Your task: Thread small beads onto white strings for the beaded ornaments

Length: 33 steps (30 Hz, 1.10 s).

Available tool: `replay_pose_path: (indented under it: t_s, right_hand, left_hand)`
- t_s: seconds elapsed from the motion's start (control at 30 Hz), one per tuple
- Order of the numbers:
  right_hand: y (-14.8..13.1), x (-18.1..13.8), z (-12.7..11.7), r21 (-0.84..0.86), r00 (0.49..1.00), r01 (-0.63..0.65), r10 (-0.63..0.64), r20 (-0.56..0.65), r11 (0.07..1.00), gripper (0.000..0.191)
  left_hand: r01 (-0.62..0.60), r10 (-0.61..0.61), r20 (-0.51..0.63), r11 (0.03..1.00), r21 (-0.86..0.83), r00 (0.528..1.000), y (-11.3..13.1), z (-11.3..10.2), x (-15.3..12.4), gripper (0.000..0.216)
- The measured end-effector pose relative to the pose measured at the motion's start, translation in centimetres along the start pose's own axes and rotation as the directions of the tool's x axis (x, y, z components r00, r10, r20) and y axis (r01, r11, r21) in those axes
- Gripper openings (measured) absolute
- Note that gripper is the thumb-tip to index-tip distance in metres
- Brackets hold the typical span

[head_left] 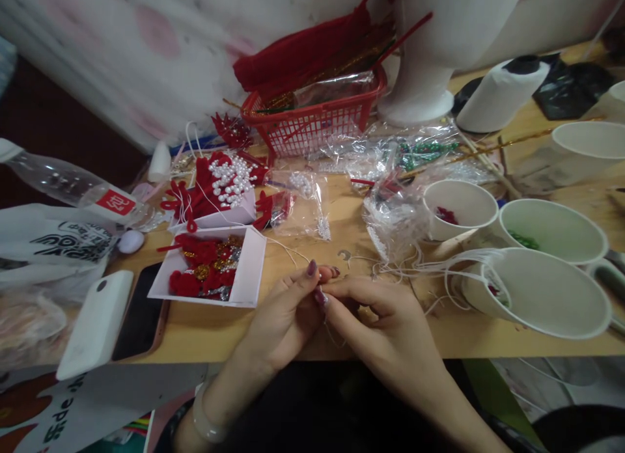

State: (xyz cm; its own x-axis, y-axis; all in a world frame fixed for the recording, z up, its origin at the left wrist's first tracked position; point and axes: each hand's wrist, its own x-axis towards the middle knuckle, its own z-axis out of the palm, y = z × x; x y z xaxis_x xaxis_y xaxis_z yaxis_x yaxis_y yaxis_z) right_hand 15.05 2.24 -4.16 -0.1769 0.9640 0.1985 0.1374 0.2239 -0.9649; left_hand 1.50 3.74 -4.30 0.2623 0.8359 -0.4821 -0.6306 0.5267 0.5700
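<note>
Wall [190,43] with pink spots rises behind a wooden table [209,336]. A grey printed sheet [112,388], low on the left, shows the letters "de". A red basket [317,124] stands at the back. On the left, a white bag [73,241] has fat black writing, hard to read; near it a clear bottle [63,179] wears a red label [116,202] with white marks, too blurry to read. Paper cups [576,232] stand on the right; some show small red or green bits [446,215]. The left hand [295,310] and right hand [390,316] meet near the table's front edge, fingertips pinched together. A white box [249,271] sits left of them. A thin strand [330,332] hangs under the hands; what they pinch is too tiny to tell.
</note>
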Motion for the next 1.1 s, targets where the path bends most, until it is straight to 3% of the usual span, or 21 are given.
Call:
replay_pose_path:
  t_s: [0.13, 0.43, 0.83, 1.1]
  right_hand:
    - [-0.19, 0.27, -0.49, -0.009, 0.999, -0.017, 0.017, 0.043, 1.0, 0.019]
    - [-0.07, 0.51, -0.65, 0.156, 0.982, -0.166, 0.15, 0.111, 0.974, 0.02]
    - [-0.31, 0.62, -0.67, 0.231, 0.984, -0.159, 0.135, 0.118, 0.96, 0.02]
    - [-0.38, 0.46, -0.48, 0.153, 0.985, -0.149, 0.134, 0.105, 0.977, 0.019]
  left_hand:
    - [0.025, -0.025, 0.025, 1.0, 0.003, 0.999, 0.01, 0.2, 0.05, 0.027]
    - [0.013, -0.014, 0.047, 1.0, 0.028, 0.999, 0.05, 0.18, 0.06, 0.025]
    - [0.03, -0.032, 0.051, 0.999, 0.039, 0.998, 0.17, 0.23, -0.19, 0.031]
    - [0.069, -0.068, 0.061, 0.998, -0.012, 0.996, 0.12, -0.04, -0.28, 0.031]
